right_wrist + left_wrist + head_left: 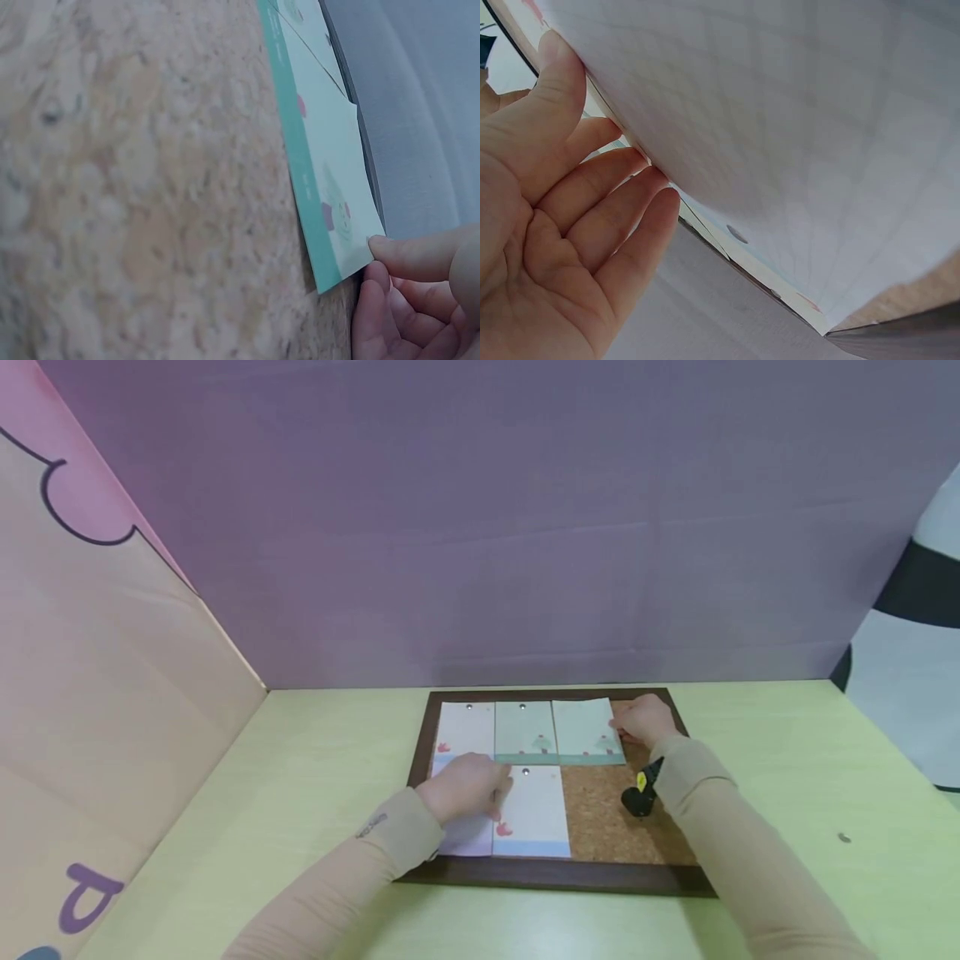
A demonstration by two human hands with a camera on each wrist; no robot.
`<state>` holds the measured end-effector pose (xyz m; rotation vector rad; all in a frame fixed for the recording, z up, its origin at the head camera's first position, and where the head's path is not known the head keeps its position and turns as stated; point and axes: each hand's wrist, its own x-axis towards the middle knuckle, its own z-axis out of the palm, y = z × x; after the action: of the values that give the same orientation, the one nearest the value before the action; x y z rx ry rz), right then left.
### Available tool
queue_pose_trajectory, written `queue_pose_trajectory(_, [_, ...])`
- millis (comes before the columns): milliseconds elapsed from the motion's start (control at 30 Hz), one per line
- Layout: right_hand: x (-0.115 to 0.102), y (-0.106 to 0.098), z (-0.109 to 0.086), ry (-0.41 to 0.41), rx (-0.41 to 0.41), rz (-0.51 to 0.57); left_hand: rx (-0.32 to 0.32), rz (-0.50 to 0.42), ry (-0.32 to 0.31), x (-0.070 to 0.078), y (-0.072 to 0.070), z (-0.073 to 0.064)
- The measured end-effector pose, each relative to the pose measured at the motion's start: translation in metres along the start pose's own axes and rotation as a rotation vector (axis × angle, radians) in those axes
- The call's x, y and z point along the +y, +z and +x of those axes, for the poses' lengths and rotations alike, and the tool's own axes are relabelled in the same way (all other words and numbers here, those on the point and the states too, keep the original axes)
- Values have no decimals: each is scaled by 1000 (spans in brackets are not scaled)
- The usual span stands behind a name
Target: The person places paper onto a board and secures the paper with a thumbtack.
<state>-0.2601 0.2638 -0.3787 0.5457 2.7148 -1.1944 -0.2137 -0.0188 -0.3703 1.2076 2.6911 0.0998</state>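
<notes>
A cork board (600,827) in a dark wooden frame lies on the table, bearing several printed paper sheets. Between finger and thumb, my right hand (647,720) pinches the right edge of a pale green note sheet (337,187) with a tree print, at the end of the top row. No pin shows on that sheet. My left hand (467,787) rests over the lower left sheets, its fingers (607,217) loosely bent and holding nothing. Beside it lies a white sheet (536,810) with a blue strip and a silver pin (526,771).
In the top row are a green sheet (525,727) and a white sheet (465,725), each with a pin. A small grey object (844,837) lies on the table (315,752) at right. A purple-grey wall panel (480,527) stands behind the board.
</notes>
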Motion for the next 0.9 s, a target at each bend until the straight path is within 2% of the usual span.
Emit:
queue_pose_trajectory(433, [-2, 3, -1, -20, 42, -112, 18, 37, 25, -1, 1, 2])
queue_pose_trajectory(700, [-6, 2, -4, -47, 45, -213, 11, 34, 26, 0, 1, 2])
queue_pose_trajectory(900, [-7, 3, -4, -35, 50, -239, 17, 26, 32, -1, 1, 1])
